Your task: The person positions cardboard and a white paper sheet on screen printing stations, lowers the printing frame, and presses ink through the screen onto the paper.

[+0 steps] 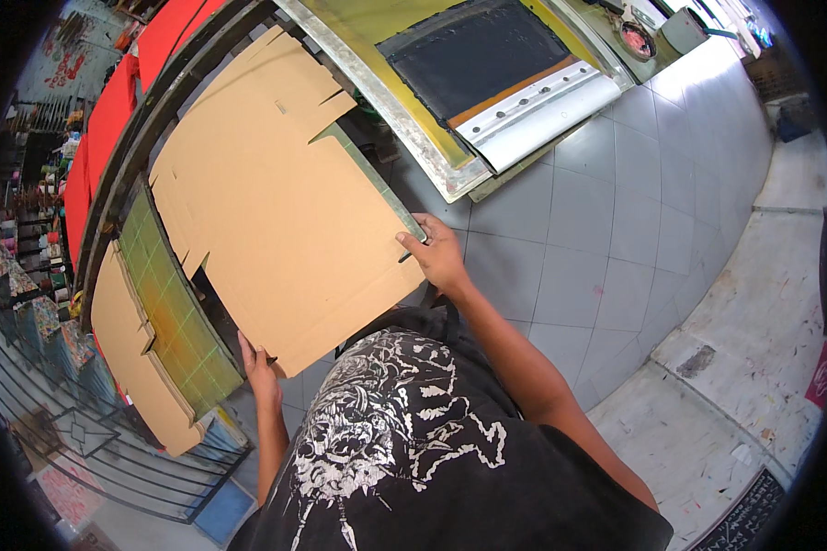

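Note:
A large tan cardboard sheet (276, 184), die-cut with slots and flaps along its edges, lies flat before me over a greenish board (366, 165), which shows past its right side. My right hand (435, 253) pinches the sheet's near right corner, thumb on top, fingers hidden underneath. At the near left corner, my left hand (263, 375) grips the edge, its fingers partly hidden. A second tan cardboard piece (136, 344) rests on another greenish gridded board (170, 294) to the left.
Right of the sheet stands a screen-printing frame (413, 147) with black ink (478, 46) and a white-handled squeegee (538, 115) in it. A dark curved rail (110, 174) runs along the left, with red sheets (110, 101) beyond. Metal railing (92, 441) stands lower left; grey tiles (560, 211) cover the floor.

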Tool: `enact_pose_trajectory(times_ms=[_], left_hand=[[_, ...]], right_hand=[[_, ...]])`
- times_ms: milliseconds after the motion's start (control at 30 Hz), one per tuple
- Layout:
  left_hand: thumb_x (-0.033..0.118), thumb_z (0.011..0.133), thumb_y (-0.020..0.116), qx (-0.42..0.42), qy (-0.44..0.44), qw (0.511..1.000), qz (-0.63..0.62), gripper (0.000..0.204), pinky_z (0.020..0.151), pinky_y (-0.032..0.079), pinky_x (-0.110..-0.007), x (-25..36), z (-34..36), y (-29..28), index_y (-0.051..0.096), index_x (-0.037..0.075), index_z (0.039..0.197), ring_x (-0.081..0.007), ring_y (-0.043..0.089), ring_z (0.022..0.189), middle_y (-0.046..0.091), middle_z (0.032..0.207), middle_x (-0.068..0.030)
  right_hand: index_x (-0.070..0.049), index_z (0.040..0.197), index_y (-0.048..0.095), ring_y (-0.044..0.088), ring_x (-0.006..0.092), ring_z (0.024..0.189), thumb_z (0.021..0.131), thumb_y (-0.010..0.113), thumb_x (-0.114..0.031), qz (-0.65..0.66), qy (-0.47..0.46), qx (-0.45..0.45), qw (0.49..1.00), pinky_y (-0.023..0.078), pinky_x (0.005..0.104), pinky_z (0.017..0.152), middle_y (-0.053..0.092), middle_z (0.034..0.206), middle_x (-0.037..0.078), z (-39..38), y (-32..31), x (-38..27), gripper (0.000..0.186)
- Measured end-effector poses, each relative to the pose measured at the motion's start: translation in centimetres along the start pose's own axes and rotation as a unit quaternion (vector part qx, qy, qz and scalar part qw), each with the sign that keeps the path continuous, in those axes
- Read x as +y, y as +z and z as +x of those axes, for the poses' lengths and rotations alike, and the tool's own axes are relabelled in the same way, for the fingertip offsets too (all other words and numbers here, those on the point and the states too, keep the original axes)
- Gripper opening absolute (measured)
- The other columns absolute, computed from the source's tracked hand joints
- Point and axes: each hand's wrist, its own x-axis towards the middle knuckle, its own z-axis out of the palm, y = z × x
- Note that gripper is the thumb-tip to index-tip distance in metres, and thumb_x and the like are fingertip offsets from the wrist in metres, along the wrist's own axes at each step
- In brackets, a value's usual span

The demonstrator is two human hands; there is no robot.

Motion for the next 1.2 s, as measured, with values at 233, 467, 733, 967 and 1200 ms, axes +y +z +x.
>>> enact_pose_trajectory(times_ms=[233, 467, 733, 967, 1200], left_hand=[[0.002, 0.097, 0.041, -0.015, -0.018, 1.000, -0.013, 0.056, 0.105, 0.032, -0.031, 0.7, -0.2, 0.1, 0.023, 0.006, 0.150, -0.0197, 0.039, 0.132, 0.034, 0.151, -0.0089], [0.003, 0.097, 0.041, -0.012, -0.020, 1.000, -0.004, 0.056, 0.101, 0.036, -0.031, -0.2, 0.2, -0.7, 0.023, 0.007, 0.150, -0.0189, 0.045, 0.126, 0.038, 0.148, -0.0086], [0.004, 0.097, 0.044, -0.008, -0.012, 0.999, -0.034, 0.056, 0.104, 0.034, -0.031, 0.1, -0.1, 0.0, 0.024, 0.005, 0.150, -0.0194, 0.042, 0.129, 0.038, 0.148, -0.0093], [0.005, 0.097, 0.045, -0.014, -0.024, 0.999, -0.032, 0.056, 0.105, 0.033, -0.031, 0.7, 0.1, 0.1, 0.025, 0.004, 0.149, -0.0200, 0.042, 0.129, 0.038, 0.148, -0.0094], [0.003, 0.097, 0.042, 0.003, -0.017, 1.000, 0.003, 0.055, 0.106, 0.032, -0.032, 1.2, -0.3, 0.2, 0.025, 0.005, 0.149, -0.0207, 0.040, 0.132, 0.035, 0.150, -0.0099]], right_hand=[[0.008, 0.114, 0.055, 0.058, 0.0139, 0.098, 0.086, 0.068, -0.009, 0.004, 0.007, -0.009, 1.000, 0.047, 0.0263, 0.085, 0.064, 0.105, 0.011, 0.1, -0.2, 0.1, 0.035], [0.006, 0.108, 0.060, 0.063, 0.0145, 0.088, 0.081, 0.074, -0.015, -0.004, -0.005, 0.016, 1.000, 0.049, 0.0285, 0.078, 0.068, 0.097, 0.013, 0.2, -0.1, 0.6, 0.036], [0.005, 0.107, 0.061, 0.063, 0.0152, 0.088, 0.080, 0.074, -0.014, -0.017, -0.025, 0.027, 0.999, 0.049, 0.0287, 0.078, 0.068, 0.097, 0.013, 0.3, 0.0, 0.9, 0.037], [0.005, 0.108, 0.060, 0.063, 0.0148, 0.091, 0.080, 0.074, -0.013, -0.031, -0.025, 0.036, 0.999, 0.049, 0.0287, 0.080, 0.068, 0.098, 0.013, 0.3, 0.0, 1.3, 0.036], [0.007, 0.111, 0.056, 0.059, 0.0138, 0.097, 0.086, 0.068, -0.008, -0.018, -0.011, -0.011, 1.000, 0.048, 0.0268, 0.083, 0.064, 0.104, 0.011, 0.4, -0.3, 0.5, 0.032]])
